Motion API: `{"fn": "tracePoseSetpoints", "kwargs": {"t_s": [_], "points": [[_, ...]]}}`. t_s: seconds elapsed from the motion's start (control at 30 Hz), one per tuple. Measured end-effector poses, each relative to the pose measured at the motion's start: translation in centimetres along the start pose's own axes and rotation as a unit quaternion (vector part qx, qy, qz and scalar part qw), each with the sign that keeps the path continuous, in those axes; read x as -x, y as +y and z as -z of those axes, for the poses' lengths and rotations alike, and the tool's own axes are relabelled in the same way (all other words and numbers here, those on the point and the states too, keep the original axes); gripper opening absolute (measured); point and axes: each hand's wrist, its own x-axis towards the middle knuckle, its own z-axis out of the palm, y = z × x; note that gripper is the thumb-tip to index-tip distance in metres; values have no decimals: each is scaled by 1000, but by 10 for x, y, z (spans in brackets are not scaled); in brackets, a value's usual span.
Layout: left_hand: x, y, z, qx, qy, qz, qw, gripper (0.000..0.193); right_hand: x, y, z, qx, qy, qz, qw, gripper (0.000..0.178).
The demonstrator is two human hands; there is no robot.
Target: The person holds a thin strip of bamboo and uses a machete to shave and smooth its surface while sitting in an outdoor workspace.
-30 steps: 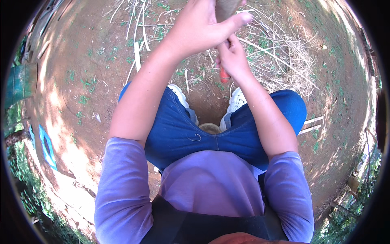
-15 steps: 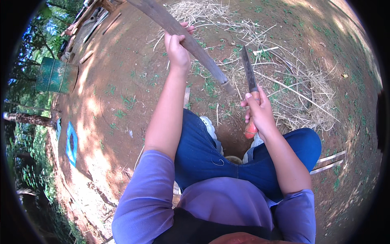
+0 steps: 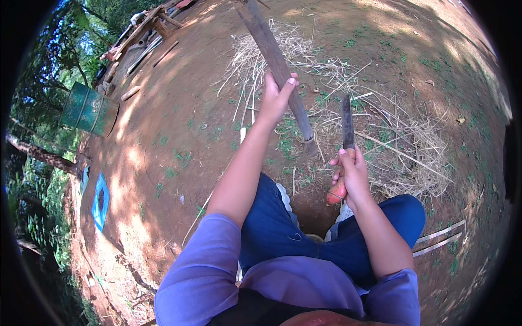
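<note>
No text, label, brand, number or sign can be read on anything in the head view.

Wide, head-worn fisheye view, the left of a pair, looked steeply down and forward from close above the shirt (image 3: pixel 304 280) at 6 o'clock, ground (image 3: pixel 196 60) stretching toward 12.

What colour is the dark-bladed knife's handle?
The rounded handle is reddish-orange, best seen in the head view.
</note>
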Motion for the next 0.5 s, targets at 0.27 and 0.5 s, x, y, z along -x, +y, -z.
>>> {"fn": "tracePoseSetpoints", "kwargs": {"t_s": [0.27, 0.5], "points": [[-9, -38, 8, -46, -27, 68, 996, 32, -1, 4, 1, 6, 1, 0, 1000, 23], [-5, -1, 23, -178, -71, 171, 966, 33, -3, 7, 5, 7, 9, 2, 1000, 22]]}}
